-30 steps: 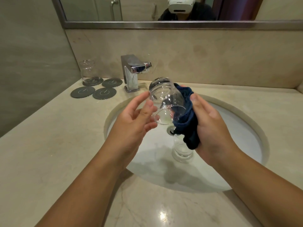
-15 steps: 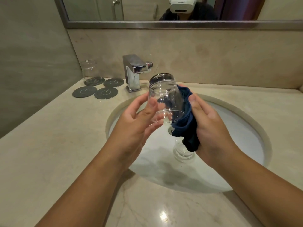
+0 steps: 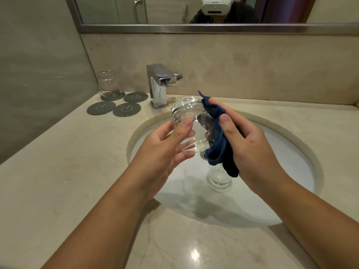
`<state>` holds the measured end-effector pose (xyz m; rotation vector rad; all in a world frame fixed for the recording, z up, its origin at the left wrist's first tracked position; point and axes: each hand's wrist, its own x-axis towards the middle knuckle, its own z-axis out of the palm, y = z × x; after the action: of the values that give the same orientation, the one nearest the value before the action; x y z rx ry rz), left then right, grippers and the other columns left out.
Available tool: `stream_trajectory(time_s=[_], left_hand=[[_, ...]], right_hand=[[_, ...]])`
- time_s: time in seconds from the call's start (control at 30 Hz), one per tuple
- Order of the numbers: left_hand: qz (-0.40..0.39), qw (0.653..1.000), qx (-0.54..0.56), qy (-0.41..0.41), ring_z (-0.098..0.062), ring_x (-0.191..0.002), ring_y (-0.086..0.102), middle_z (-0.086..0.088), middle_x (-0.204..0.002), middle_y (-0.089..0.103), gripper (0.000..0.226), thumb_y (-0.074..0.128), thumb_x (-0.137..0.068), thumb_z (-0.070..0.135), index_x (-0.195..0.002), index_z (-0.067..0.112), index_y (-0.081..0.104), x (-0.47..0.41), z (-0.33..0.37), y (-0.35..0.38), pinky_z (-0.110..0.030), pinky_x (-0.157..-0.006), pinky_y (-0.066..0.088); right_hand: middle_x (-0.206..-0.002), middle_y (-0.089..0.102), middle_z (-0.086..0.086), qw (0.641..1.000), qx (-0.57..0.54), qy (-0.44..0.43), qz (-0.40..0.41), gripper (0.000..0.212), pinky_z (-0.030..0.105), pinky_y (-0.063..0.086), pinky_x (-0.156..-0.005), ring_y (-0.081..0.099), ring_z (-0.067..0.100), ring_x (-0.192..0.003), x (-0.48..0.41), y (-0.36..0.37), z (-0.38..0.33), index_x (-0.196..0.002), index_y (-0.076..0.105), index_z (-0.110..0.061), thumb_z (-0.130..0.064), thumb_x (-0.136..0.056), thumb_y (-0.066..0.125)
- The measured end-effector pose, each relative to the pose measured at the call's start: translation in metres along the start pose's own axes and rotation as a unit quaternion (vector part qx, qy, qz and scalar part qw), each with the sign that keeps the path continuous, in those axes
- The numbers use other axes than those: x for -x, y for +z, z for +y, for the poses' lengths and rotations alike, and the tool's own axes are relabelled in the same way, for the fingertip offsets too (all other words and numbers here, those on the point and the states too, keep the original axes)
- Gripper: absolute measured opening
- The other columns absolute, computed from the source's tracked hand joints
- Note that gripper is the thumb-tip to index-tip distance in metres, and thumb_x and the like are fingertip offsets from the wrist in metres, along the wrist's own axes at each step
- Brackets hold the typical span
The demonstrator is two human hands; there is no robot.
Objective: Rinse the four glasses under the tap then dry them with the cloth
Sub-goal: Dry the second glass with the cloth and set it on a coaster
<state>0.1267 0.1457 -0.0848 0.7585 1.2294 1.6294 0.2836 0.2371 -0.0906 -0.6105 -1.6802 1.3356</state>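
Observation:
A clear glass [image 3: 189, 121] is held upside down and tilted over the basin, its base pointing up toward the tap [image 3: 160, 84]. My left hand [image 3: 165, 150] holds it by thumb and fingertips at its left side. My right hand [image 3: 250, 148] presses a dark blue cloth [image 3: 217, 140] against the glass's right side and grips that cloth. Another clear glass [image 3: 218, 177] stands upright in the white sink [image 3: 281, 162], partly hidden by the hanging cloth. A third glass [image 3: 107, 82] stands upside down on a coaster at the back left. The tap is not running.
Several dark round coasters [image 3: 127, 109] lie on the beige marble counter [image 3: 68, 171] left of the tap. A wall closes the left side and a mirror [image 3: 174, 10] hangs above the backsplash. The sink drain [image 3: 203, 155] shows just under the held glass.
The glass has turned in my hands and my left fingers have shifted their hold on it. The cloth has slid further up along the glass's right side.

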Motion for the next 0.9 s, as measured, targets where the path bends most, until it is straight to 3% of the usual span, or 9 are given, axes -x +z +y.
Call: stream_trajectory(time_s=[0.17, 0.27, 0.4, 0.47, 0.57, 0.67, 0.77, 0.9], left_hand=[[-0.021, 0.997, 0.073, -0.007, -0.023, -0.093, 0.076, -0.011, -0.109, 0.077, 0.050, 0.078, -0.079, 0.043, -0.119, 0.014, 0.075, 0.003, 0.003, 0.003, -0.035, -0.081, 0.066], [0.026, 0.994, 0.111, -0.003, -0.028, -0.098, 0.077, -0.011, -0.111, 0.073, 0.045, 0.084, -0.085, 0.035, -0.123, 0.017, 0.070, 0.001, 0.004, 0.002, -0.037, -0.080, 0.066], [0.098, 0.989, 0.109, 0.031, -0.034, -0.107, 0.079, -0.010, -0.110, 0.069, 0.044, 0.076, -0.089, 0.040, -0.129, 0.022, 0.068, -0.003, 0.005, -0.001, -0.031, -0.081, 0.066], [0.101, 0.991, 0.085, 0.036, -0.032, -0.106, 0.079, -0.011, -0.111, 0.068, 0.058, 0.077, -0.080, 0.047, -0.133, 0.023, 0.068, -0.004, 0.004, 0.000, -0.030, -0.083, 0.065], [0.081, 0.993, 0.068, 0.043, -0.032, -0.109, 0.078, -0.028, -0.127, 0.068, 0.065, 0.076, -0.081, 0.051, -0.138, 0.021, 0.066, -0.004, 0.001, 0.002, -0.033, -0.089, 0.063], [0.062, 0.994, 0.071, 0.052, -0.033, -0.114, 0.077, -0.021, -0.132, 0.073, 0.068, 0.071, -0.088, 0.054, -0.144, 0.016, 0.061, -0.004, 0.001, 0.001, -0.037, -0.098, 0.062], [0.046, 0.995, 0.065, 0.067, -0.030, -0.109, 0.078, -0.015, -0.123, 0.077, 0.073, 0.080, -0.083, 0.055, -0.141, 0.015, 0.062, -0.005, 0.000, 0.001, -0.035, -0.093, 0.063], [0.020, 0.994, -0.007, 0.106, -0.029, -0.117, 0.076, -0.007, -0.127, 0.077, 0.070, 0.083, -0.082, 0.045, -0.141, 0.017, 0.059, -0.006, -0.005, -0.001, -0.037, -0.094, 0.063]], right_hand=[[-0.108, 0.081, 0.003, 0.989, -0.117, 0.087, 0.018, 0.030, 0.035, 0.059, -0.085, 0.075, 0.017, -0.096, -0.003, 0.003, -0.004, -0.117, 0.077, -0.026, -0.029, -0.112, 0.047], [-0.110, 0.081, 0.004, 0.990, -0.105, 0.055, 0.081, 0.026, 0.047, 0.064, -0.083, 0.078, 0.023, -0.100, -0.003, -0.004, -0.009, -0.124, 0.073, -0.025, -0.029, -0.112, 0.049], [-0.107, 0.080, 0.004, 0.994, -0.050, -0.031, 0.087, 0.023, 0.036, 0.062, -0.063, 0.080, 0.026, -0.091, 0.002, -0.010, -0.022, -0.128, 0.066, -0.023, -0.023, -0.112, 0.050], [-0.106, 0.080, 0.003, 0.996, -0.008, -0.064, 0.060, 0.019, 0.036, 0.063, -0.071, 0.079, 0.024, -0.090, 0.007, -0.006, -0.022, -0.123, 0.067, -0.025, -0.019, -0.110, 0.055], [-0.118, 0.078, -0.010, 0.990, 0.096, -0.106, 0.007, 0.028, 0.034, 0.059, -0.096, 0.074, 0.014, -0.110, 0.012, 0.001, -0.012, -0.127, 0.071, -0.028, -0.023, -0.102, 0.063], [-0.125, 0.074, -0.019, 0.978, 0.154, -0.136, -0.033, 0.035, 0.021, 0.051, -0.101, 0.069, 0.005, -0.120, 0.015, 0.005, -0.007, -0.133, 0.071, -0.030, -0.025, -0.099, 0.065], [-0.136, 0.068, -0.022, 0.973, 0.179, -0.139, -0.046, 0.038, 0.014, 0.044, -0.107, 0.061, -0.002, -0.130, 0.014, 0.007, -0.004, -0.139, 0.068, -0.028, -0.024, -0.102, 0.059], [-0.123, 0.073, -0.024, 0.978, 0.183, -0.086, -0.059, 0.037, 0.020, 0.051, -0.101, 0.068, -0.002, -0.115, 0.011, 0.005, -0.006, -0.139, 0.067, -0.039, -0.031, -0.106, 0.052]])
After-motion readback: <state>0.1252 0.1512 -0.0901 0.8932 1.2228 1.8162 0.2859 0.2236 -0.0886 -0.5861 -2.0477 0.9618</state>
